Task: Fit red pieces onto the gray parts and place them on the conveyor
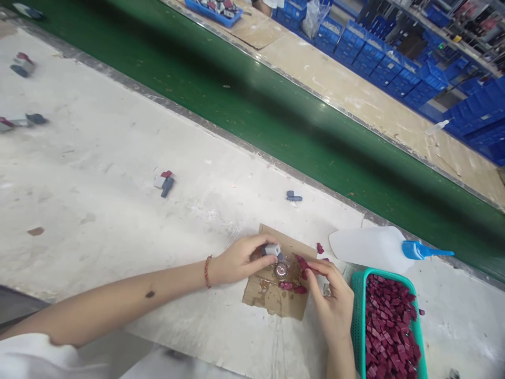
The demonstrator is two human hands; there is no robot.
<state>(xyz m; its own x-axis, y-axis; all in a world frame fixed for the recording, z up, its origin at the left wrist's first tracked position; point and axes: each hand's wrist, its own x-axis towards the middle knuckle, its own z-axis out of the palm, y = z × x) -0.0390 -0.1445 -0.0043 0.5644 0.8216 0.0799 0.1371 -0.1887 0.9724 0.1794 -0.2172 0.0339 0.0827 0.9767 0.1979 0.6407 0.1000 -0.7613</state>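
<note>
My left hand (233, 262) pinches a grey block (272, 250) over the cardboard (272, 302), my right hand (334, 292) a maroon piece (302, 263) beside it; both look light, stiff, likely hard plastic; block best gripped by flat sides, smaller maroon piece by edges, could slip

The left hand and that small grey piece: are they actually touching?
Touching. The head view shows the left hand gripping the small grey piece between thumb and fingers.
</note>
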